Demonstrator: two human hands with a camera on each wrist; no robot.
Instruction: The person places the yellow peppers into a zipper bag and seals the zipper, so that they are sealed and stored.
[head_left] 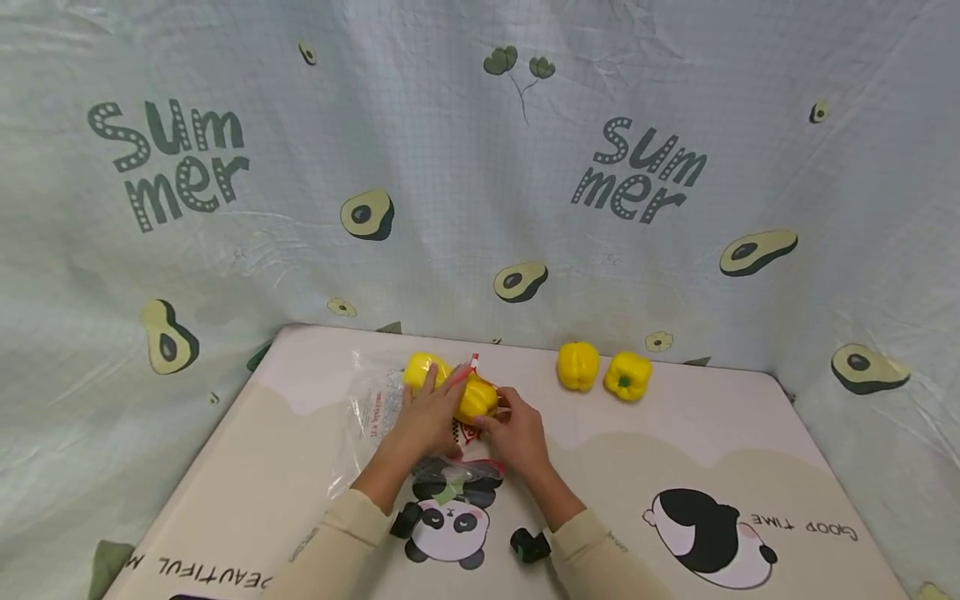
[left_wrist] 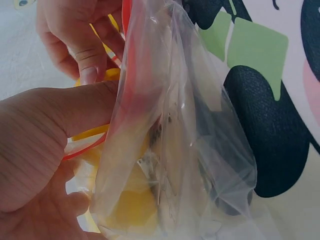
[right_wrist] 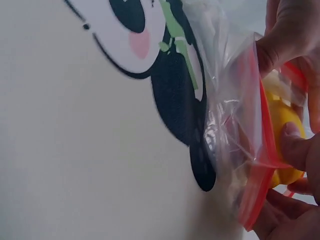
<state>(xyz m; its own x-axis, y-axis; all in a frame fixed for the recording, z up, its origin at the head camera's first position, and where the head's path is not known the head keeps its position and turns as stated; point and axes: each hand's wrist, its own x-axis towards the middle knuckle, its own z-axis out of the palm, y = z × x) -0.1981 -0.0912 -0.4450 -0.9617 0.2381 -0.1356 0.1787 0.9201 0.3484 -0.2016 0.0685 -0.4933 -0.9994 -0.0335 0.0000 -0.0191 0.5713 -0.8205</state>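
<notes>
A clear zip bag (head_left: 362, 417) with a red zip edge lies at the table's middle, its mouth toward the right. One yellow bell pepper (head_left: 422, 367) is inside it. My left hand (head_left: 422, 422) holds the bag by its mouth; in the left wrist view the thumb (left_wrist: 75, 112) lies against the red edge. My right hand (head_left: 519, 435) grips another yellow bell pepper (head_left: 478, 400) at the opening. In the right wrist view that pepper (right_wrist: 282, 117) sits partly within the red rim, under the right thumb (right_wrist: 295, 145).
Two more yellow bell peppers (head_left: 578, 367) (head_left: 628, 376) stand at the table's back, right of the bag. The table (head_left: 615, 467) wears a panda-print cover. An avocado-print curtain (head_left: 450, 167) hangs behind it. A dark-edged object (head_left: 191, 597) shows at the bottom left.
</notes>
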